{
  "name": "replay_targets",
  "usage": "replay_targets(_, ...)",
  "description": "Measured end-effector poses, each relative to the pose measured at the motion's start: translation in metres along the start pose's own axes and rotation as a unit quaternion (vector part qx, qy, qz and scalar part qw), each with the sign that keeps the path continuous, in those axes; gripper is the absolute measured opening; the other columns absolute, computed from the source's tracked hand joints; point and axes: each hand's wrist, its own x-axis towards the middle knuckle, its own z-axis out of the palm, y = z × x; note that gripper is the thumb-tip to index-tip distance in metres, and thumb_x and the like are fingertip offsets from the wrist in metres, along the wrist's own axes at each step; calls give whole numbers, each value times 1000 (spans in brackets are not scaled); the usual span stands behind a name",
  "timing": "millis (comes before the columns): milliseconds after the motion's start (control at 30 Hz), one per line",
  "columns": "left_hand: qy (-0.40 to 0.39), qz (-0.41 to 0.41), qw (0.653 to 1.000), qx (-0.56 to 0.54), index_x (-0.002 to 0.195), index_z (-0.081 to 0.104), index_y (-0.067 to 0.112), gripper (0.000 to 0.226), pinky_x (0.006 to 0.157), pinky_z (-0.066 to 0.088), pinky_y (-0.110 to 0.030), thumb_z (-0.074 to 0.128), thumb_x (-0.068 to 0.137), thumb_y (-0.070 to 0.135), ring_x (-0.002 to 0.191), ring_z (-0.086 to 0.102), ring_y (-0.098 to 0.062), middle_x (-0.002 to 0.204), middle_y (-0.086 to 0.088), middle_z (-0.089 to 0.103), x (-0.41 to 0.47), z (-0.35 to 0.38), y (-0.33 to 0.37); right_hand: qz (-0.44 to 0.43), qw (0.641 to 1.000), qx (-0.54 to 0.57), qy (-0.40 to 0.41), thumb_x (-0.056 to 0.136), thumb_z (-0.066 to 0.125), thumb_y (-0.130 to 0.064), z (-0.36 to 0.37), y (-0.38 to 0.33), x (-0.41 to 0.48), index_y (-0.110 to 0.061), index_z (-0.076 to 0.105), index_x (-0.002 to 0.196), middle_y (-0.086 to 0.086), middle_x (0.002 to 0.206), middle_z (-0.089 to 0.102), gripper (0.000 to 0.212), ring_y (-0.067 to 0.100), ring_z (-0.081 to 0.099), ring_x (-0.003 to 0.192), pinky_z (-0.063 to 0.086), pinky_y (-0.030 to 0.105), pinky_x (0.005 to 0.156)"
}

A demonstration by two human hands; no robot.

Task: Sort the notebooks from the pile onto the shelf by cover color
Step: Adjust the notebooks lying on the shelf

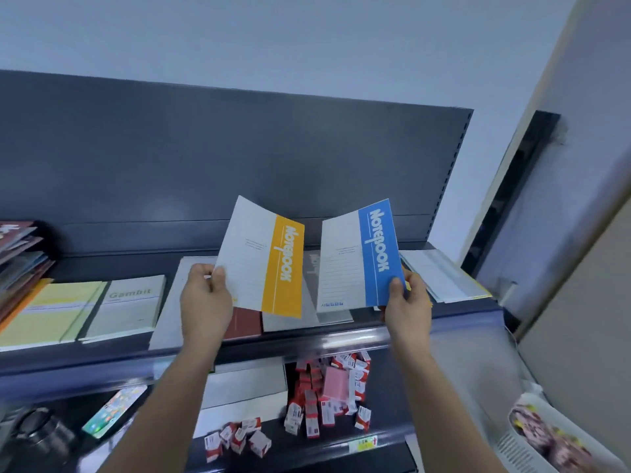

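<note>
- Above a dark metal shelf (102, 264) in a stationery aisle, a person holds up two thin notebooks side by side, both clear of the shelf surface.
- Left hand (205, 295) pinches the lower left corner of the yellow-banded notebook (269, 264), thumb on the cover and fingers behind.
- Right hand (406, 302) pinches the lower right corner of the blue-banded notebook (362, 257) the same way.
- Both covers are smooth, soft card, half pale lined panel and half solid colour band. Each bows slightly from its held corner.
- Below lie a flat grey "Gambit" notebook (126, 307), a pale yellow notebook (51, 315), a maroon notebook (244, 322) and a slanted stack (20, 254) at far left.
- Risk: held by one corner only, either floppy book could slip or fold and drop past the glossy front rail to the small red-and-white boxes (327, 397) on the tier below.
- Risk: the covers share the same pale half, so a notebook laid band-down or tucked under another could likely end up in the wrong colour group.
</note>
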Motion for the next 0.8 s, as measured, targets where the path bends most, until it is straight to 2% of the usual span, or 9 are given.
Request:
replay_targets(133,-32,11,999,13,99,49,10,20,68,39,-33,40,102,27,73,51,-23,73,4,53,-13,49,11,2,1000,-9,25,101,40,-18,-34,18,33,-20,55,105,0,92,64,15,14,57,71,41,27,58)
replay_targets(267,-60,18,998,15,98,51,8,22,61,38,-33,40,102,27,72,54,-27,77,-6,58,-19,104,16,20,998,-25,46,99,40,-23,-61,39,73,-34,54,92,1,88,66,20,21,55,70,49,40,69)
replay_targets(367,-86,20,996,17,97,50,8,21,55,36,-30,39,102,26,70,54,-23,79,-7,59,-21,147,17,22,997,-32,63,101,40,-21,-80,51,108,-28,54,97,-6,86,64,16,15,60,73,52,34,67)
replay_targets(433,-102,25,994,21,96,49,10,20,58,40,-32,38,102,26,75,57,-25,82,-6,60,-20,175,16,20,996,-41,70,102,40,-21,-88,60,131,-26,54,102,-6,90,64,15,11,60,76,47,30,64)
replay_targets(567,-117,19,992,37,95,50,12,19,70,48,-41,38,102,26,80,59,-30,85,-9,62,-15,221,16,35,995,-59,72,101,40,-21,-96,79,178,-26,56,108,1,97,64,18,20,57,76,52,38,69)
replay_targets(633,-127,13,990,58,96,50,14,21,72,50,-44,36,102,29,77,59,-27,84,-8,63,-14,239,16,43,994,-68,72,101,40,-20,-100,86,197,-27,55,107,-1,95,61,17,19,56,75,52,37,68)
replay_targets(733,-138,7,987,87,99,49,13,22,57,40,-30,34,103,28,70,53,-13,85,-6,61,-19,256,17,52,994,-80,63,102,40,-21,-107,100,219,-27,54,107,-1,97,61,16,20,57,77,53,37,70)
replay_targets(800,-137,2,984,113,101,49,13,21,53,31,-23,34,103,27,69,49,-10,85,-3,58,-26,262,21,66,993,-89,51,102,40,-22,-111,110,229,-30,52,107,1,101,62,16,20,58,82,55,40,74)
